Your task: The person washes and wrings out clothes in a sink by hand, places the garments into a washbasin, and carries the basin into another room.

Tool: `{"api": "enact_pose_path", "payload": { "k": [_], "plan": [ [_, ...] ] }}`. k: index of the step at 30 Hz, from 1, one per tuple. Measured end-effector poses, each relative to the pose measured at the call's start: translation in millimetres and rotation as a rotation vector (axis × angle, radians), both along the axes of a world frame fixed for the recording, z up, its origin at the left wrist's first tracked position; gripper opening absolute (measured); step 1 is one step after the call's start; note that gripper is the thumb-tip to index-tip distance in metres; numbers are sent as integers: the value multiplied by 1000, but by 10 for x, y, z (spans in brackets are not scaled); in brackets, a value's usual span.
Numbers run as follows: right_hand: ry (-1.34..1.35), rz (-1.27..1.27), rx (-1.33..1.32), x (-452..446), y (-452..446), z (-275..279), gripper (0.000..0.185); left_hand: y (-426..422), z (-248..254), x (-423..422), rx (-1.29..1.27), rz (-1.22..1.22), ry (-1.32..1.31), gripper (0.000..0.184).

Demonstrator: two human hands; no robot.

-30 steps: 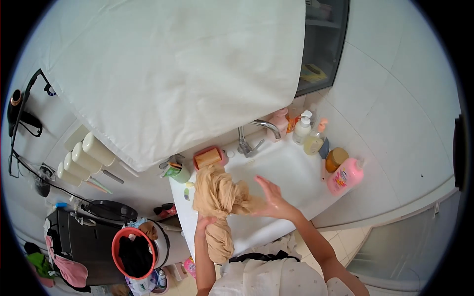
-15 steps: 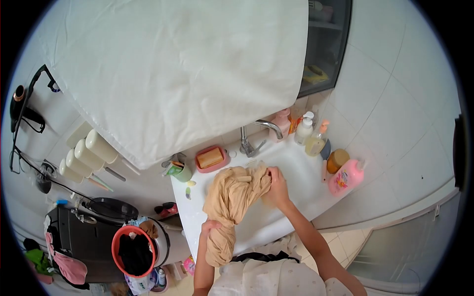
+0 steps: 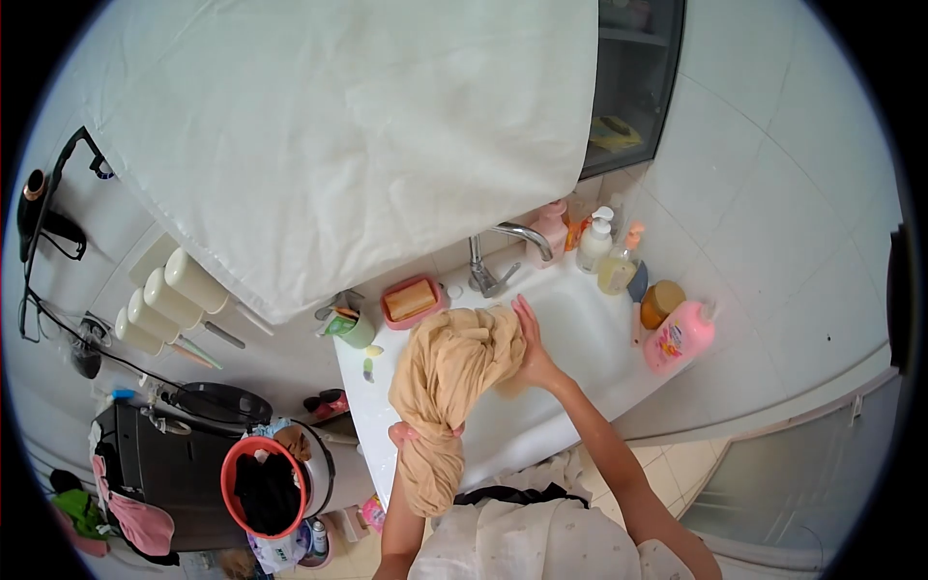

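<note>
A bunched, twisted tan cloth [image 3: 449, 372] lies over the left part of the white sink [image 3: 580, 319]. Its lower end hangs over the front edge towards my body. My left hand [image 3: 403, 434] is wrapped round the narrower lower part, with much of the hand hidden by folds. At the cloth's upper right end, my right hand [image 3: 531, 353] rests against the fabric, its fingers stretched out and pointing up towards the faucet [image 3: 480, 271]. What the cloth is as a garment cannot be made out.
A pink soap dish [image 3: 412, 303] and a green cup [image 3: 358, 332] stand left of the faucet. Several bottles, including a pink bottle [image 3: 680, 335], line the sink's right side. A red bucket [image 3: 230, 498] with dark clothes is at lower left. White fabric [image 3: 367, 145] hangs above.
My right hand has gone from gripping the cloth's upper end to lying open against it. The cloth has shifted slightly left, and my left hand still grips its lower part.
</note>
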State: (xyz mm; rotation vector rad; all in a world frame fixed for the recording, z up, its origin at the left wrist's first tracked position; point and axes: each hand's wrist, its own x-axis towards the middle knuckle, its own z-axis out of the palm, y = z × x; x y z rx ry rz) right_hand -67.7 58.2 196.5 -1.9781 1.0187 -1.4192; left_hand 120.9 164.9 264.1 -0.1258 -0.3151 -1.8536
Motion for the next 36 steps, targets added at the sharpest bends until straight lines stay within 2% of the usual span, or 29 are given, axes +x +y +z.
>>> {"api": "enact_pose_path", "payload": {
  "k": [2, 3, 4, 6, 7, 9, 10, 11, 12, 13, 14, 15, 16, 17, 18, 19, 20, 21, 25, 26, 28, 29, 31, 35, 36],
  "plan": [
    [21, 156, 138, 11, 33, -100, 97, -14, -11, -41, -7, 2, 44, 65],
    [-23, 192, 258, 44, 152, 203, 91, -36, -39, -61, -11, 12, 48, 64],
    [-24, 190, 259, 65, 152, 95, 91, -50, -83, -70, -11, 27, 46, 64],
    [-403, 254, 669, 128, 169, -138, 78, -57, -188, -115, -25, 67, 4, 63],
    [-405, 252, 671, 142, 180, -168, 78, -45, -197, -158, 40, 41, 103, 59],
    [-698, 456, 944, 173, 210, -201, 65, -12, -209, -226, 109, 14, 201, 55],
    [-700, 455, 944, 176, 226, -230, 65, 6, -210, -247, 177, -26, 271, 49],
    [-886, 531, 998, 178, 246, -276, 61, 22, -217, -267, 244, -66, 340, 43],
    [-1072, 609, 1050, 182, 253, -298, 56, 24, -255, -284, 245, -62, 338, 43],
    [-1070, 615, 1055, 178, 263, -246, 56, 20, -326, -295, 238, -125, 411, 41],
    [-1193, 664, 1019, 155, 274, -192, 53, 20, -397, -302, 231, -189, 483, 39],
    [-1316, 709, 977, 136, 272, -149, 50, 26, -460, -307, 197, -216, 472, 40],
    [-1315, 710, 978, 119, 257, -154, 50, 16, -600, -262, 196, -215, 472, 40],
    [-1313, 852, 810, 97, 244, -165, 49, -1, -775, -201, 174, -281, 348, 47],
    [-1300, 987, 635, 75, 234, -170, 48, -19, -746, -198, 151, -348, 225, 56],
    [-1299, 983, 634, 53, 227, -177, 48, 37, -672, -231, 42, -321, 180, 56],
    [-1481, 860, 747, 38, 224, -186, 48, 44, -689, -211, 43, -321, 182, 56],
    [-1658, 724, 858, 26, 219, -197, 48, 57, -726, -145, 85, -316, -21, 55],
    [-1617, 582, 945, -49, 178, -203, 44, 86, -834, 182, 244, -271, -834, 51],
    [-1615, 585, 943, -59, 181, -170, 44, 68, -818, 214, 241, -270, -834, 51],
    [-1601, 542, 985, -74, 176, -115, 46, 4, -721, 239, 477, -229, -928, 55],
    [-1600, 546, 975, -71, 157, -88, 46, -33, -706, 241, 467, -228, -931, 55],
    [-1577, 573, 968, -47, 140, -50, 46, -90, -691, 241, 416, -165, -874, 71],
    [-1568, 543, 1006, -3, 189, -32, 44, -78, -1098, 427, 416, -317, -910, 71],
    [-1573, 564, 1041, 3, 188, -34, 44, -65, -1151, 443, 306, -299, -917, 64]
  ]
}}
